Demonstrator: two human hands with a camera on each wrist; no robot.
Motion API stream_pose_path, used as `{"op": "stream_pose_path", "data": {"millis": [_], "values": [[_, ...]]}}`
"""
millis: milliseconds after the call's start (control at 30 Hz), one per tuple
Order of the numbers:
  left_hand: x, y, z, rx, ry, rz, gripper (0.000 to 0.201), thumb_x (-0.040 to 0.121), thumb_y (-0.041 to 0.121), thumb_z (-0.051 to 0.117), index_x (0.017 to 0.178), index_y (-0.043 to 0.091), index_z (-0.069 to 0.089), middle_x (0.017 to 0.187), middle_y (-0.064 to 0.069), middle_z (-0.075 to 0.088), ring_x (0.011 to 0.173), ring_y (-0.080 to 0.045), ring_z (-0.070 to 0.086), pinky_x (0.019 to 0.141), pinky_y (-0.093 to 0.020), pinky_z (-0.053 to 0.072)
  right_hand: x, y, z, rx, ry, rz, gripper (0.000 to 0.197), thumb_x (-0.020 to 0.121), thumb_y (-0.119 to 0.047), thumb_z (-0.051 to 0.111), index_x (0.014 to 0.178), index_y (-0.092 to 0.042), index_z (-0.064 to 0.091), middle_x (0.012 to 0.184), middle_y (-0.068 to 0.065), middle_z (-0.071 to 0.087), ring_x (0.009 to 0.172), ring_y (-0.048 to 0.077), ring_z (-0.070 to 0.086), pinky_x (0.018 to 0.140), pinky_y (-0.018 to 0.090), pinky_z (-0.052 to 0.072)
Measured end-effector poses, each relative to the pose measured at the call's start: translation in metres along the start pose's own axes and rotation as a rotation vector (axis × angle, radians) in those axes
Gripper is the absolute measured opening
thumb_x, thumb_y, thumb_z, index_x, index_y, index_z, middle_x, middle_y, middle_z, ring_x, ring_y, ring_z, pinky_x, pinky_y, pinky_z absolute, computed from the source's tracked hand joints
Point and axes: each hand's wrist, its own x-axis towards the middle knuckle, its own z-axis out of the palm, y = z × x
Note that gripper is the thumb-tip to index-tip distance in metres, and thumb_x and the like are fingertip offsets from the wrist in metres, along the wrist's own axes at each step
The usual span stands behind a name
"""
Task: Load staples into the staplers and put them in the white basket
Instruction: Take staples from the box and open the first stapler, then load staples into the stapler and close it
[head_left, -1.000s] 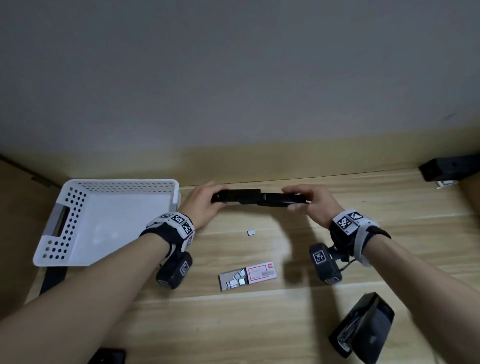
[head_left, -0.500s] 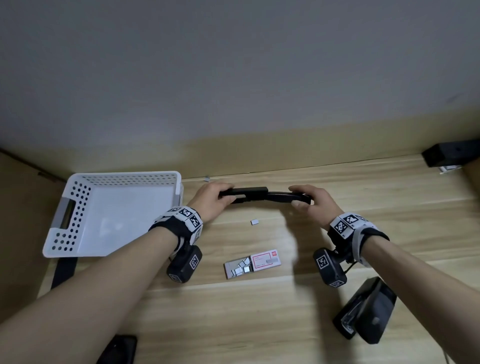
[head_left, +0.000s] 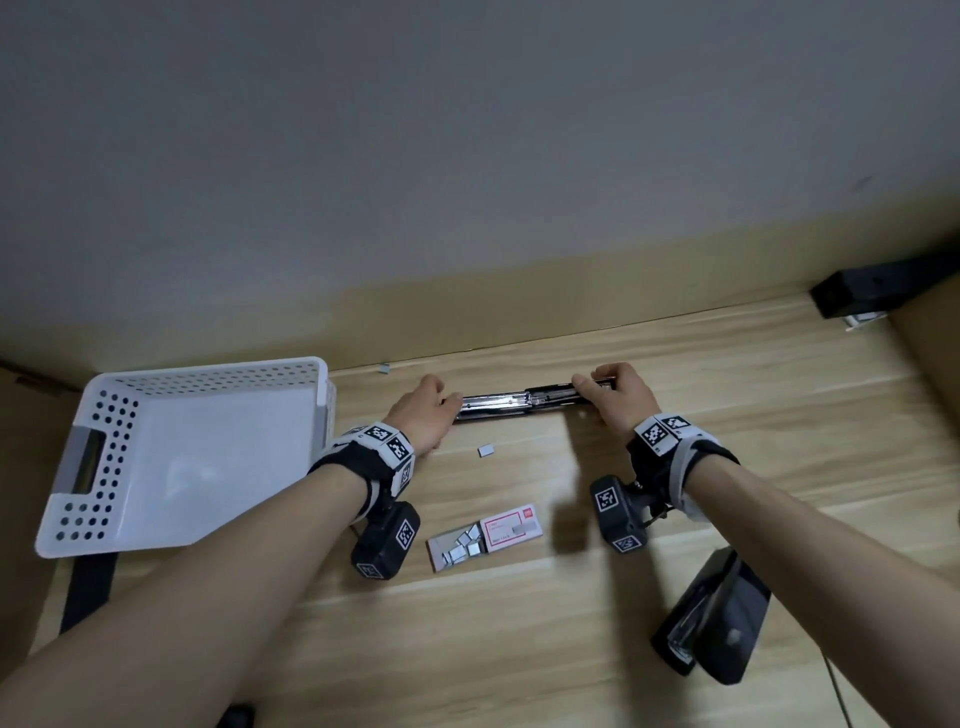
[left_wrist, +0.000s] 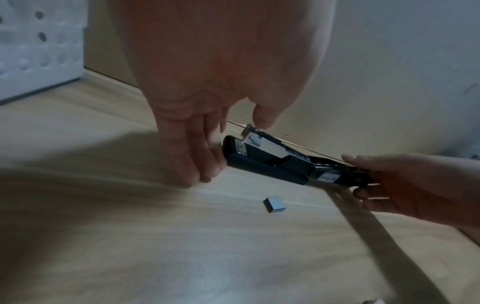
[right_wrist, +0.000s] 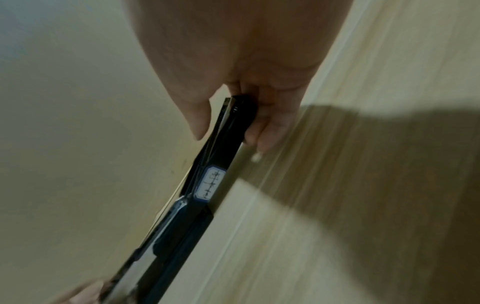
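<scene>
A black stapler is swung open into one long flat line, its metal staple channel facing up, just above the wooden table near the wall. My left hand pinches its left end, thumb on the metal tip and fingers below. My right hand grips the other end, thumb on top and fingers curled under. The white perforated basket stands at the left with nothing in it. An open staple box with several strips lies nearer me.
A loose staple strip lies under the stapler, also seen in the left wrist view. A second black stapler lies at the lower right. A black object sits at the far right by the wall.
The stapler has gone from slightly bent with its black side showing to flat with the metal channel showing. Both hands have kept their hold on its ends.
</scene>
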Motion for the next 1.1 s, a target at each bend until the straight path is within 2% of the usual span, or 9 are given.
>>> {"op": "stream_pose_path", "data": {"millis": [100,200,300,400,500,567,700,967,1100], "values": [[-0.004,0.002,-0.006,0.168,0.07,0.046,0.049,0.1,0.043,0.04,0.139,0.012,0.037,0.121,-0.008,0.059,0.112,-0.029,0.057,0.088,-0.034,0.043,-0.001,-0.004,0.0,0.035,-0.011,0.005,0.056,0.078,-0.051,0.073,0.117,-0.018,0.051,0.119,0.001,0.059,0.102,0.024,0.064,0.096,0.045,0.05],[-0.016,0.009,-0.011,0.239,0.169,0.183,0.029,0.096,0.035,0.048,0.121,0.019,0.048,0.1,0.002,0.064,0.094,-0.024,0.061,0.082,-0.037,0.05,-0.005,-0.005,-0.001,0.108,0.016,-0.003,0.072,0.062,-0.06,0.073,0.119,-0.024,0.047,0.125,-0.001,0.059,0.105,0.023,0.064,0.095,0.047,0.052],[-0.032,0.015,-0.007,0.323,0.142,0.374,0.012,0.091,0.029,0.055,0.102,0.025,0.058,0.078,0.011,0.056,0.083,-0.022,0.06,0.071,-0.032,0.047,-0.02,-0.006,-0.009,0.016,0.127,-0.027,0.064,0.08,-0.045,0.074,0.129,-0.016,0.046,0.127,0.003,0.057,0.112,0.02,0.059,0.1,0.042,0.047],[-0.041,0.015,0.011,0.537,0.023,0.445,0.02,0.09,0.034,0.057,0.108,0.026,0.06,0.094,0.011,0.062,0.093,-0.018,0.06,0.073,-0.03,0.045,-0.036,0.004,-0.018,-0.065,0.197,-0.029,0.057,0.088,-0.036,0.068,0.133,-0.013,0.042,0.133,0.006,0.053,0.12,0.022,0.056,0.103,0.043,0.045],[-0.036,0.009,0.03,0.645,0.009,0.426,0.028,0.091,0.037,0.056,0.114,0.022,0.057,0.11,0.005,0.059,0.097,-0.02,0.057,0.076,-0.033,0.048,-0.05,0.02,-0.02,-0.362,0.118,-0.093,0.063,0.088,-0.039,0.065,0.136,-0.008,0.041,0.139,0.011,0.047,0.129,0.029,0.045,0.109,0.045,0.04],[-0.032,0.006,0.04,0.633,0.036,0.408,0.026,0.092,0.035,0.056,0.113,0.02,0.057,0.111,0.003,0.057,0.098,-0.021,0.057,0.077,-0.035,0.049,-0.06,0.03,-0.015,-0.593,-0.008,-0.13,0.075,0.086,-0.049,0.063,0.14,-0.006,0.035,0.15,0.014,0.034,0.139,0.032,0.033,0.114,0.045,0.034],[-0.029,0.003,0.053,0.599,0.12,0.446,0.016,0.093,0.031,0.055,0.102,0.021,0.064,0.105,0.005,0.061,0.097,-0.021,0.06,0.073,-0.033,0.048,-0.073,0.04,-0.003,-0.908,-0.168,-0.142,0.097,0.092,-0.059,0.045,0.153,-0.001,-0.002,0.162,0.017,-0.012,0.151,0.029,-0.007,0.123,0.037,0.008],[-0.02,0.028,0.027,0.523,0.313,0.553,0.008,0.082,0.033,0.062,0.085,0.026,0.067,0.089,0.01,0.06,0.098,-0.017,0.054,0.069,-0.03,0.044,-0.074,0.018,0.003,-0.932,-0.201,-0.037,0.097,0.093,-0.063,0.035,0.152,0.004,-0.003,0.16,0.023,-0.013,0.15,0.035,-0.007,0.121,0.046,0.018],[-0.003,0.041,0.013,0.549,0.337,0.536,0.011,0.084,0.035,0.064,0.088,0.027,0.07,0.096,0.008,0.059,0.102,-0.018,0.052,0.069,-0.029,0.038,-0.071,0.007,0.005,-0.969,-0.215,0.005,0.097,0.093,-0.065,0.031,0.152,0.005,0.001,0.16,0.025,-0.008,0.15,0.036,-0.003,0.117,0.049,0.026]]}}
